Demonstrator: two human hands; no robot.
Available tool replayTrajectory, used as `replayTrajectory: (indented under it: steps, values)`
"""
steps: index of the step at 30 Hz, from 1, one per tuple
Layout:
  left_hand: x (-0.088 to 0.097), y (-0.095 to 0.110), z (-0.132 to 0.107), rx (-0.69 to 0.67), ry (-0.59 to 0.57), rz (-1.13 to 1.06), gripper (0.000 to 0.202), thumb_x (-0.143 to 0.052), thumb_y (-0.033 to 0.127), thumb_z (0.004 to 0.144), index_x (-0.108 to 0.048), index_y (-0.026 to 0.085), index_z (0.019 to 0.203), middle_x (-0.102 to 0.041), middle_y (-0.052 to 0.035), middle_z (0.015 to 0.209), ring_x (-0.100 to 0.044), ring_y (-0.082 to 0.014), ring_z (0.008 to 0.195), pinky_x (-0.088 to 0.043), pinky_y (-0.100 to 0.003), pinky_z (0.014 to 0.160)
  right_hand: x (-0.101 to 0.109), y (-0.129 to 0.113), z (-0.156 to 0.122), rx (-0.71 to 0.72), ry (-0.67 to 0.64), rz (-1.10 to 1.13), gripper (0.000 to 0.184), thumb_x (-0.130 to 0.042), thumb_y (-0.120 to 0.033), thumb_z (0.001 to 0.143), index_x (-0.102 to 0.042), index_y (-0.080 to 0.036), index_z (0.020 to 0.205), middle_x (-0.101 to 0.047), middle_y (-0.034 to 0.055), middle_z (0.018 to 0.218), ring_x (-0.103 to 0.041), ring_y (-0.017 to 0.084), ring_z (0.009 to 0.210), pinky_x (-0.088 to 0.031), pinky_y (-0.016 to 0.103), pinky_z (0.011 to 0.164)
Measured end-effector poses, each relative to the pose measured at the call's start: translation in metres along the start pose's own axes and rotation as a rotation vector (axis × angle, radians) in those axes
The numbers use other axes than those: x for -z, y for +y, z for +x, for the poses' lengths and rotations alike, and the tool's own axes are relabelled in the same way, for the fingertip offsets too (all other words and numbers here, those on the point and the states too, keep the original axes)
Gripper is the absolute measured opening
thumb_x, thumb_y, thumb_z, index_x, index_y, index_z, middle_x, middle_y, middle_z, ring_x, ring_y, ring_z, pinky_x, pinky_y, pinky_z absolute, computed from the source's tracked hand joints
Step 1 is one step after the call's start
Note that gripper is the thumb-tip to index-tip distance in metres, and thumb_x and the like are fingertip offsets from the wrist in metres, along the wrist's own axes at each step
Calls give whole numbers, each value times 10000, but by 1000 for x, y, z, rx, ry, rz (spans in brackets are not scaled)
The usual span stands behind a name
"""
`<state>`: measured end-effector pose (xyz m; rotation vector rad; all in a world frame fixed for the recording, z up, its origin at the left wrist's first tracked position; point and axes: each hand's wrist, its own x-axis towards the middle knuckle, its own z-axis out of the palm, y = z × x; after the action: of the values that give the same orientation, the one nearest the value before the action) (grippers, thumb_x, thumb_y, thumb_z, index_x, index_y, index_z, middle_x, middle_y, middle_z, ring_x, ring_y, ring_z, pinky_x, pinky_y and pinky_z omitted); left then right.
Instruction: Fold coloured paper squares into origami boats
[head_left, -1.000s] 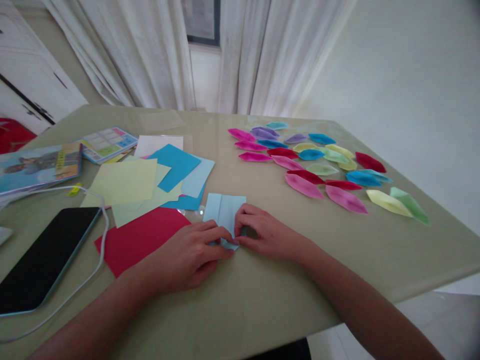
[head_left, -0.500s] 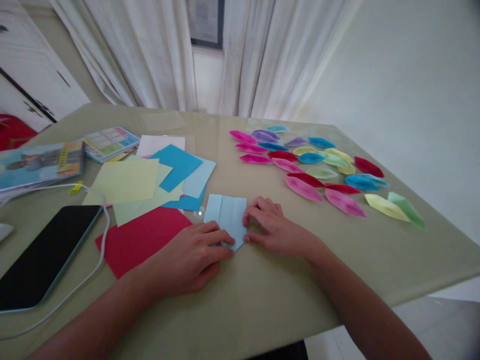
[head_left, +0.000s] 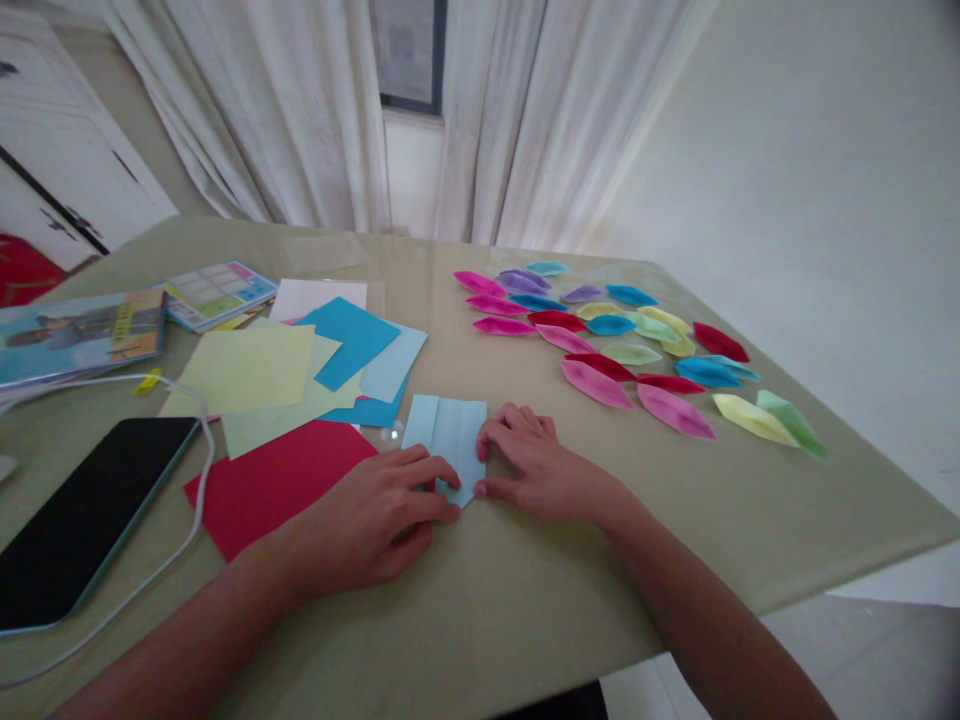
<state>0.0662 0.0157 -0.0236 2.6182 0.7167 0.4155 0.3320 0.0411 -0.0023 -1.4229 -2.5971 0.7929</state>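
A light blue paper (head_left: 448, 433), folded into a strip with a pointed near end, lies on the beige table (head_left: 525, 590). My left hand (head_left: 373, 515) rests on its near left corner, fingers curled together with the index finger pressing the fold. My right hand (head_left: 535, 467) lies on the table at the paper's right edge, fingertips pressing down the near right fold. Both hands press the paper flat against the table; neither lifts it.
Loose coloured sheets (head_left: 247, 372) and a red sheet (head_left: 277, 480) lie to the left, beside a black tablet (head_left: 75, 520) with a white cable (head_left: 196, 470) and booklets (head_left: 82, 335). Several folded paper boats (head_left: 615, 350) are spread at the right. White curtains (head_left: 480, 110) hang behind.
My right hand has slid from on top of the paper's near end to its right edge, uncovering the pointed tip. My left hand stays pressed on the left fold.
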Motion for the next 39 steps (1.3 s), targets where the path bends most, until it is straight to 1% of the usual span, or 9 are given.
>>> replayTrajectory:
  steps: [4, 10, 13, 17, 22, 26, 30, 35, 39]
  values:
    - [0, 0, 0, 5, 6, -24, 367, -582, 77, 893, -759, 276, 1146, -717, -51, 1266, -682, -262, 1082, -530, -425, 952, 5, 3, -3, 32, 18, -7, 174, -720, -255, 959, -624, -251, 1104, -561, 58, 1186, -541, 288, 1151, -398, 501, 1035]
    - [8, -7, 1, 20, 59, -76, 307, -574, 65, 898, -784, 271, 984, -796, -7, 1232, -723, -242, 1094, -500, -428, 1000, 13, 18, 3, 205, 181, -2, 349, -630, -28, 900, -667, -242, 1174, -632, 87, 1315, -556, 276, 1254, -383, 480, 1109]
    - [9, -9, 0, 61, 118, 3, 262, -548, 82, 929, -759, 238, 942, -826, -24, 1148, -744, -245, 1034, -495, -440, 971, 14, 25, 7, 244, 161, -12, 264, -676, -105, 959, -710, -238, 1184, -707, 81, 1313, -602, 277, 1265, -362, 485, 1110]
    - [-2, -8, 1, 69, 229, 187, 237, -570, 168, 1001, -727, 193, 1177, -809, -91, 1166, -730, -279, 1074, -483, -456, 972, 8, 19, 9, 269, 178, -62, 73, -719, -208, 1001, -753, -215, 1065, -759, 68, 1134, -652, 257, 1124, -393, 441, 1014]
    - [-11, -18, 0, -9, 220, 301, 205, -601, 154, 1045, -746, 240, 1161, -808, -46, 1218, -729, -268, 1104, -466, -445, 1004, 4, 10, 8, 397, 99, 2, 58, -778, -262, 968, -756, -219, 1001, -751, 51, 1078, -660, 240, 1071, -421, 419, 1021]
    - [-9, -24, -1, 60, 239, 283, 262, -527, 98, 1064, -735, 212, 1177, -810, -61, 1227, -742, -255, 1119, -438, -473, 1097, 1, 10, 7, 397, 94, -56, 98, -731, -177, 965, -750, -217, 1053, -762, 58, 1100, -671, 247, 1084, -427, 431, 1048]
    - [-12, -18, 1, 56, 239, 256, 216, -547, 169, 1077, -737, 212, 1170, -812, -79, 1201, -744, -268, 1096, -506, -456, 1001, -8, 6, 8, 434, 129, -82, 84, -659, -229, 1031, -736, -209, 1057, -765, 71, 1087, -672, 236, 1057, -454, 417, 1029]
    - [-15, -17, -1, 89, 176, 71, 181, -561, 180, 1071, -724, 246, 1114, -796, -56, 1254, -739, -240, 1136, -539, -410, 971, -8, 5, 6, 467, 140, -60, 127, -724, -310, 1009, -735, -242, 1116, -731, 81, 1313, -630, 263, 1243, -409, 461, 1118]
    - [-15, -17, -1, 153, 184, 14, 119, -620, 299, 1067, -720, 238, 1048, -776, -64, 1249, -716, -257, 1133, -538, -436, 982, -5, 9, 7, 483, 92, -32, 92, -668, -261, 1047, -728, -216, 1100, -775, 66, 1194, -695, 228, 1135, -450, 417, 1060]
